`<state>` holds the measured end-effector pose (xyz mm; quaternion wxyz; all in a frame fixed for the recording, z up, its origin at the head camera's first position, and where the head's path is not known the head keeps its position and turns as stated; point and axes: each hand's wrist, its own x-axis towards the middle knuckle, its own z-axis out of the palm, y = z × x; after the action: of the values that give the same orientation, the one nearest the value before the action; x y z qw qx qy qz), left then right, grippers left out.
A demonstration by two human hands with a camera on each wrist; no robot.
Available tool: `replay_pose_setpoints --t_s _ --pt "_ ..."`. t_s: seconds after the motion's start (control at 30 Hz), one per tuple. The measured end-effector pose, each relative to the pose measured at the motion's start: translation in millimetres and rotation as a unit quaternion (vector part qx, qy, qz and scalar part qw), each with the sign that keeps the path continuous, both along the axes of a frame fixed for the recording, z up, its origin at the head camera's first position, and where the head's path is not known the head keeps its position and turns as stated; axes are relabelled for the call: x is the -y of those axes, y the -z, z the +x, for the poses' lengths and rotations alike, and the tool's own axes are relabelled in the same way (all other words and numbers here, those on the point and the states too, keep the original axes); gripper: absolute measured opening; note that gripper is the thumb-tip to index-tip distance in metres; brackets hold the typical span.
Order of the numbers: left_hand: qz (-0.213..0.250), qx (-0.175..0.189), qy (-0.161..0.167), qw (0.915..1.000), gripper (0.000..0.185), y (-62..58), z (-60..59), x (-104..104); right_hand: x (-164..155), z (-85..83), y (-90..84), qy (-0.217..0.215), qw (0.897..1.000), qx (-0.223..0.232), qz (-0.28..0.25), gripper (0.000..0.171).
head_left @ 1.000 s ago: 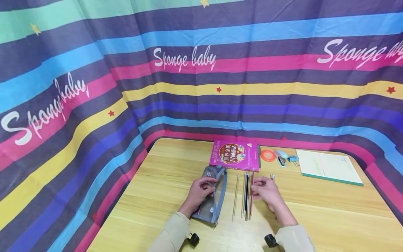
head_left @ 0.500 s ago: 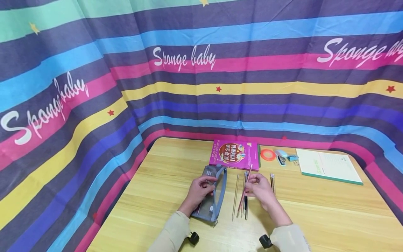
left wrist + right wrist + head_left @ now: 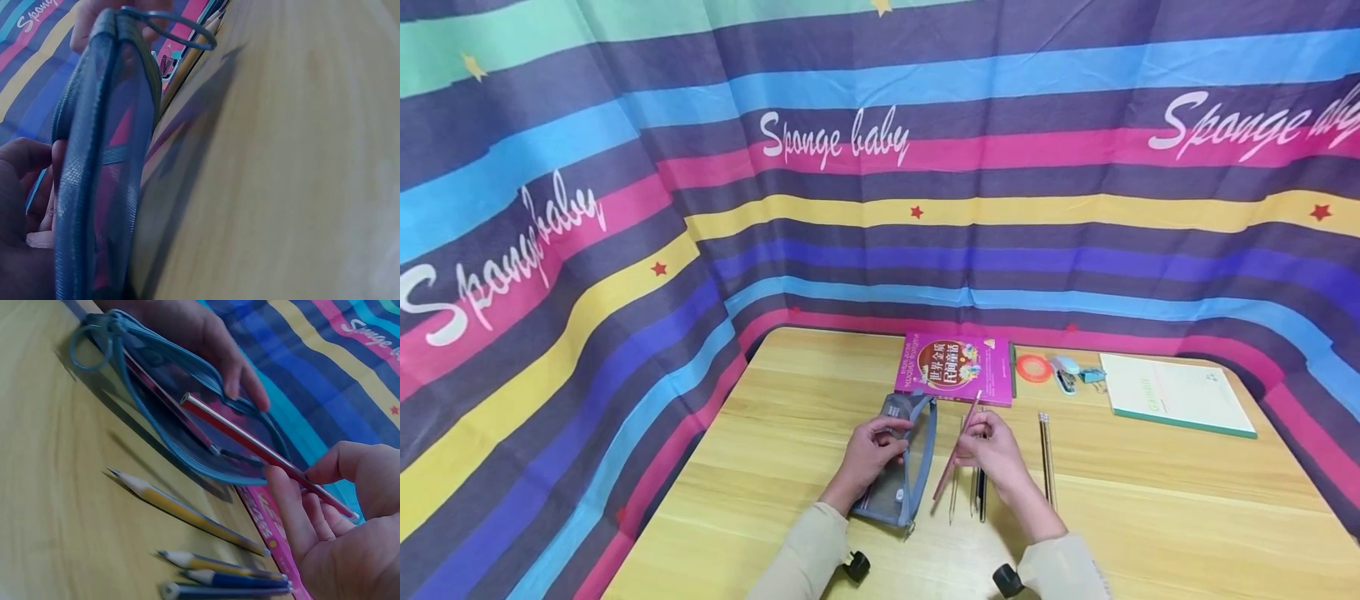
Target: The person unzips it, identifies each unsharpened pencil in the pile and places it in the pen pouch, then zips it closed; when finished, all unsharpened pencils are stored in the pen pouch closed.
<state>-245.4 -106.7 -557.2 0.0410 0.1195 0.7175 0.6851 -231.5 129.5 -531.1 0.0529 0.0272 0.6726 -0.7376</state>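
My left hand (image 3: pixel 868 454) pinches the top edge of a grey-blue see-through pencil case (image 3: pixel 887 500), holding its zipped mouth apart. A slim reddish item (image 3: pixel 165 394) lies inside it in the right wrist view. Between thumb and fingers, my right hand (image 3: pixel 1000 458) grips a red striped pencil (image 3: pixel 244 444), tilted with its flat, unsharpened end toward the case opening. In the right wrist view this pencil overlaps the case mouth. Below it, a yellow pencil (image 3: pixel 194 515) lies on the table, beside another yellow pencil (image 3: pixel 219 564) and dark blue ones (image 3: pixel 231 579).
Two more pencils (image 3: pixel 1048 458) lie right of my right hand. A purple book (image 3: pixel 955 367) lies behind the case. Farther right are an orange tape roll (image 3: pixel 1033 367), a stapler (image 3: pixel 1064 375), a small blue item (image 3: pixel 1092 375) and a notebook (image 3: pixel 1180 396). A striped curtain (image 3: pixel 865 250) borders the table.
My right hand has carried the red pencil leftward from beside the other pencils toward the case, tilting it on the way. My left hand stays at the pencil case.
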Motion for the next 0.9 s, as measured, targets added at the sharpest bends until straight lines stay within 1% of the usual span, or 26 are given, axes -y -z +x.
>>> replay_pose_setpoints --t_s 0.2,0.37,0.5,0.67,0.9 --pt "0.008 -0.011 -0.003 0.9999 0.031 -1.6 2.7 -0.1 16.7 2.1 1.8 0.010 1.000 -0.002 -0.013 0.029" --pt "0.004 -0.029 0.008 0.9995 0.031 -0.2 0.3 -3.4 25.5 4.3 6.4 0.019 1.000 -0.006 -0.013 0.028" --pt "0.007 -0.025 0.009 0.9996 0.030 -0.1 -1.1 -6.2 31.2 6.9 8.4 0.013 1.000 -0.004 -0.012 0.031" --pt "0.011 -0.019 0.008 0.9997 0.031 -1.4 -0.4 -8.1 37.5 7.9 7.2 0.007 1.000 -0.001 -0.018 0.030" --pt "0.017 -0.035 0.012 0.9992 0.031 -2.6 -0.1 -11.3 43.7 7.9 8.5 -0.012 1.000 0.013 -0.010 0.030"
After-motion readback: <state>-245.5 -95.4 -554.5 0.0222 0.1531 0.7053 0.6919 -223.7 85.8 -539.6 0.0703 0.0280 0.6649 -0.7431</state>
